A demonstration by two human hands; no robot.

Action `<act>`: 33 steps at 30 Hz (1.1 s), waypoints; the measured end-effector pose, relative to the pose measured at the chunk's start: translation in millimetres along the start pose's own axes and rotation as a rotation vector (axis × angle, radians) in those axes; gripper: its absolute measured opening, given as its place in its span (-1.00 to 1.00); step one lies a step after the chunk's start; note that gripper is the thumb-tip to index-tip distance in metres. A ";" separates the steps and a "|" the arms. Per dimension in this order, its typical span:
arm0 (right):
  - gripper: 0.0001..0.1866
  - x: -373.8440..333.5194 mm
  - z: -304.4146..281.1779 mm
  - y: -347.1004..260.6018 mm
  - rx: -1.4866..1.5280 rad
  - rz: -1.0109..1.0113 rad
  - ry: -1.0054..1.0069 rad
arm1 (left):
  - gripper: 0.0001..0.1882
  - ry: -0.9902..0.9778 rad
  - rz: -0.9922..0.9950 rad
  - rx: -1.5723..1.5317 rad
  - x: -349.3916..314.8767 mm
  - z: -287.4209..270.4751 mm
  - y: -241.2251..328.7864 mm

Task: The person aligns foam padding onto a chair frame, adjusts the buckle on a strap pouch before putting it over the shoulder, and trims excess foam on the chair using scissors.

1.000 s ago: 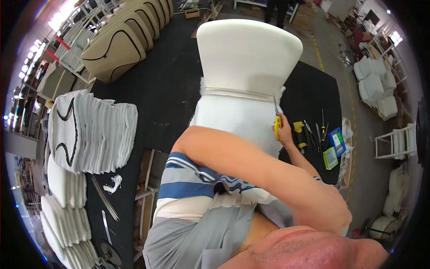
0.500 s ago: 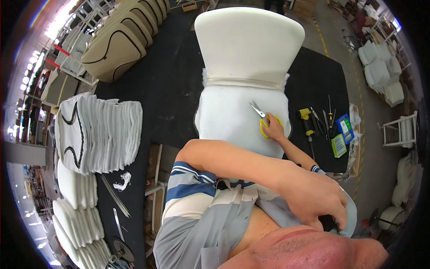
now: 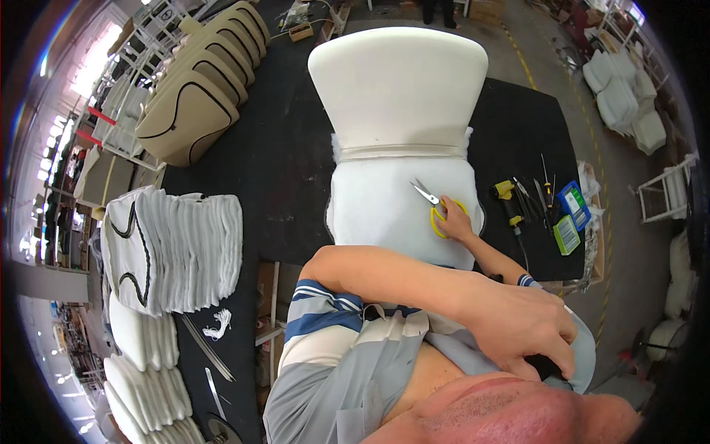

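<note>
One pair of yellow-handled scissors (image 3: 434,199), slightly open, was clamped in the right hand (image 3: 456,220) above a white padded seat (image 3: 377,203), a white backrest (image 3: 399,89) just beyond; the left hand (image 3: 526,325) curled beside light-grey cloth (image 3: 586,344), and whether it gripped anything I could not tell.
</note>
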State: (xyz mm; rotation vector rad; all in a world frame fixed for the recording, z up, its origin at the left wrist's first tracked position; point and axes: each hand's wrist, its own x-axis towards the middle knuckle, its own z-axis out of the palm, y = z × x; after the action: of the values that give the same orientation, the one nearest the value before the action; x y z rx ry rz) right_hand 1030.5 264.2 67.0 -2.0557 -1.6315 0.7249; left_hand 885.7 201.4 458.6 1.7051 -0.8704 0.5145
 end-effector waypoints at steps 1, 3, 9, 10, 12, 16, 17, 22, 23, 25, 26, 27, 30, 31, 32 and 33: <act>-0.19 0.7 0.8 2.8 0.000 -0.003 0.008 | -0.57 0.010 0.009 0.006 0.5 -0.7 -0.2; -0.19 2.0 3.2 7.6 0.000 -0.006 0.018 | -0.57 0.018 0.019 0.012 0.8 -2.4 0.2; -0.18 6.0 5.9 9.2 -0.023 -0.020 0.029 | -0.58 0.018 0.023 0.047 1.5 -7.1 1.0; -0.19 5.0 5.9 8.1 -0.021 -0.018 0.025 | -0.59 0.031 0.032 0.041 1.3 -6.4 0.2; -0.19 4.9 5.0 6.2 -0.020 -0.018 0.024 | -0.59 0.041 0.042 0.038 1.2 -5.0 -2.0; -0.20 3.3 4.8 5.9 -0.008 -0.026 0.026 | -0.58 0.041 0.037 0.029 1.9 -2.1 -4.7; -0.20 2.7 5.4 6.7 -0.003 -0.033 0.035 | -0.57 0.043 0.030 0.026 2.1 -1.5 -5.1; -0.20 1.4 6.1 8.7 -0.011 -0.046 0.045 | -0.58 0.092 0.046 0.018 3.0 2.4 -7.5; -0.21 1.8 5.6 8.8 -0.017 -0.059 0.048 | -0.59 0.108 0.055 0.028 3.4 2.7 -8.0; -0.19 2.4 4.5 8.6 -0.016 -0.039 0.041 | -0.59 0.114 0.047 0.009 2.9 3.3 -9.5; -0.18 2.6 4.1 8.1 -0.019 -0.023 0.034 | -0.59 0.122 0.042 -0.004 2.6 3.8 -10.3; -0.18 2.9 3.7 7.5 -0.016 -0.018 0.033 | -0.59 0.122 0.039 -0.010 2.5 4.5 -11.1; -0.18 2.2 4.0 9.4 -0.004 -0.024 0.043 | -0.56 0.125 0.038 -0.056 3.3 7.1 -10.8; -0.18 2.2 3.5 9.0 -0.010 -0.036 0.040 | -0.54 0.125 0.020 -0.084 3.2 7.7 -10.0; -0.19 2.0 3.0 8.6 -0.015 -0.047 0.036 | -0.52 0.125 0.003 -0.111 3.1 8.3 -9.5; -0.19 1.6 2.8 8.1 -0.012 -0.044 0.035 | -0.52 0.124 0.000 -0.115 3.0 9.7 -10.1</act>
State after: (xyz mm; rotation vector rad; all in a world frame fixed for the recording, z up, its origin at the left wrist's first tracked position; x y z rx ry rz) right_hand 1035.2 264.0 59.7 -2.0227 -1.6598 0.6618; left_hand 894.5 192.6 451.4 1.5516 -0.7957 0.5541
